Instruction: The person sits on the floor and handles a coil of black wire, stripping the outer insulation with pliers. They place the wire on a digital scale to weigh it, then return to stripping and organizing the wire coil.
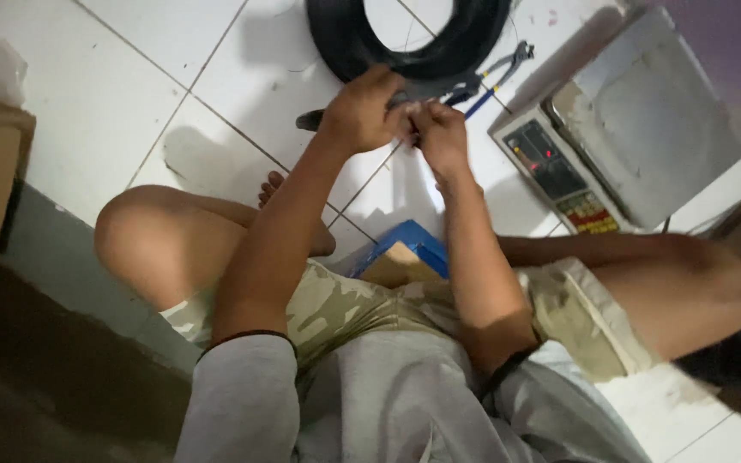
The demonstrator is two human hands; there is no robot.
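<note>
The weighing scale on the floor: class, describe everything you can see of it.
The weighing scale sits on the white tiled floor to the right of the hands, turned at an angle. It has a flat, square, grey metal-looking platform, smudged and worn, and a sloping front panel with a dark display showing small red lights and rows of coloured keys. Neither the left hand nor the right hand touches it. Blue-handled pliers lie just beside it.

Single head view, looking steeply down, close over lap and hands (405, 120), white tiled floor (130, 86) beyond.
</note>
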